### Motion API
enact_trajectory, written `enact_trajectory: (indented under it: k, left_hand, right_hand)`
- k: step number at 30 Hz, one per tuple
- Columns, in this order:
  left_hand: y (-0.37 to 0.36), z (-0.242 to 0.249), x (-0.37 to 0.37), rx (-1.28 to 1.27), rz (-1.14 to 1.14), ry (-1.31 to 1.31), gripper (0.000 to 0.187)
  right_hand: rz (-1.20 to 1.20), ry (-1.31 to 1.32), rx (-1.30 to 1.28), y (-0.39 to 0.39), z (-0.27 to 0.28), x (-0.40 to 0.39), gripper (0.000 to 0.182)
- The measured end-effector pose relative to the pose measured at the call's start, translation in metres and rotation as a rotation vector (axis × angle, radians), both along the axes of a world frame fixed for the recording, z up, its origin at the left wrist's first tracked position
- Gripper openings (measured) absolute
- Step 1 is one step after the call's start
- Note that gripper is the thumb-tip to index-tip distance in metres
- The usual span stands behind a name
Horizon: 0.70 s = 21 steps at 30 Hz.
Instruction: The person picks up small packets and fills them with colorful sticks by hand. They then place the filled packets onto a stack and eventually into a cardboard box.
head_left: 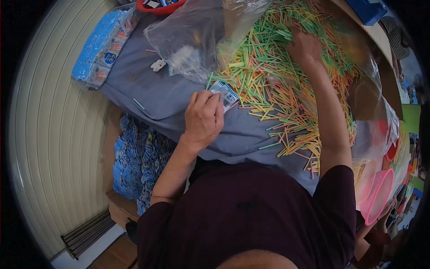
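Observation:
My left hand [204,114] is closed on a small blue-and-white packet [228,93], whose printed end sticks out beside the fingers, at the edge of a big heap of short coloured sticks [255,58]. The sticks are green, yellow, orange and pink. My right hand [305,47] reaches into the upper part of the heap, its fingertips among green sticks; whether it grips any cannot be made out. A clear plastic bag [188,38] lies left of the heap, with a crumpled white scrap [158,65] next to it.
Bundled blue packets [96,49] lie at the upper left. A red basin [161,8] stands at the top. Below the cloth's left edge is a box of blue packets [130,166]. Pink baskets [377,197] and part of another person [374,237] are at the right.

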<state>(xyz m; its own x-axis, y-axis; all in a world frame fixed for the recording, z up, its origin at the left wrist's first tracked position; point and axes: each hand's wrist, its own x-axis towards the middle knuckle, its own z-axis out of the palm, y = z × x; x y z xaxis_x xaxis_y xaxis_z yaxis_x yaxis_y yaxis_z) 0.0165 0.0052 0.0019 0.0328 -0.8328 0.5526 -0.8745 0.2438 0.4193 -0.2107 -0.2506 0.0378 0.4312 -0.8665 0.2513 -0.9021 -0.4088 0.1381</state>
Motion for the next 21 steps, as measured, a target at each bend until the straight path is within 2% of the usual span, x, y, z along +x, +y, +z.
enact_trajectory:
  k: [2,3,5,6,7,8,9,11,14,15,18,20,21]
  left_hand:
    - [-0.003,-0.008,0.004,0.001,-0.014,0.015,0.017]
    - [-0.004,-0.009,0.006,-0.086,-0.011,-0.043,0.018]
    - [-0.004,-0.011,0.004,-0.169,-0.017,-0.098,0.018]
    - [-0.001,-0.010,0.000,-0.096,-0.023,-0.146,0.018]
    - [0.003,-0.009,-0.003,-0.024,-0.027,-0.195,0.017]
    - [0.005,-0.007,-0.005,-0.025,-0.030,-0.193,0.017]
    - [0.007,-0.004,-0.006,-0.001,0.007,-0.185,0.017]
    - [0.006,-0.001,-0.007,0.023,0.047,-0.172,0.016]
    - [0.008,-0.001,0.003,0.078,0.056,-0.175,0.017]
    - [0.005,-0.001,0.009,0.019,0.030,-0.136,0.019]
    - [0.002,0.001,0.012,-0.068,-0.019,-0.128,0.021]
    - [0.005,-0.001,0.009,-0.096,-0.041,-0.153,0.021]
    - [0.008,-0.004,0.007,-0.012,-0.032,-0.157,0.021]
  right_hand:
    - [-0.012,-0.091,-0.076,-0.002,0.000,-0.006,0.043]
    - [-0.013,-0.089,-0.075,-0.005,-0.003,-0.010,0.043]
    - [0.288,-0.835,-0.004,-0.012,-0.009,-0.021,0.036]
    - [0.280,-0.832,-0.004,-0.008,-0.008,-0.022,0.036]
    - [0.305,-0.947,0.050,-0.001,-0.006,-0.022,0.039]
    - [0.334,-1.064,0.103,0.002,-0.004,-0.023,0.044]
    - [0.332,-1.063,0.099,0.000,-0.007,-0.026,0.044]
    - [0.459,-1.613,0.492,-0.006,-0.015,-0.031,0.036]
    - [0.432,-1.704,0.455,0.003,-0.008,-0.029,0.033]
    - [0.429,-1.707,0.458,0.003,-0.008,-0.029,0.033]
    - [0.540,-1.573,0.388,0.006,-0.010,-0.031,0.035]
    - [0.294,-1.151,0.318,0.018,-0.018,-0.021,0.031]
    - [0.103,-0.774,0.333,0.021,-0.023,-0.023,0.033]
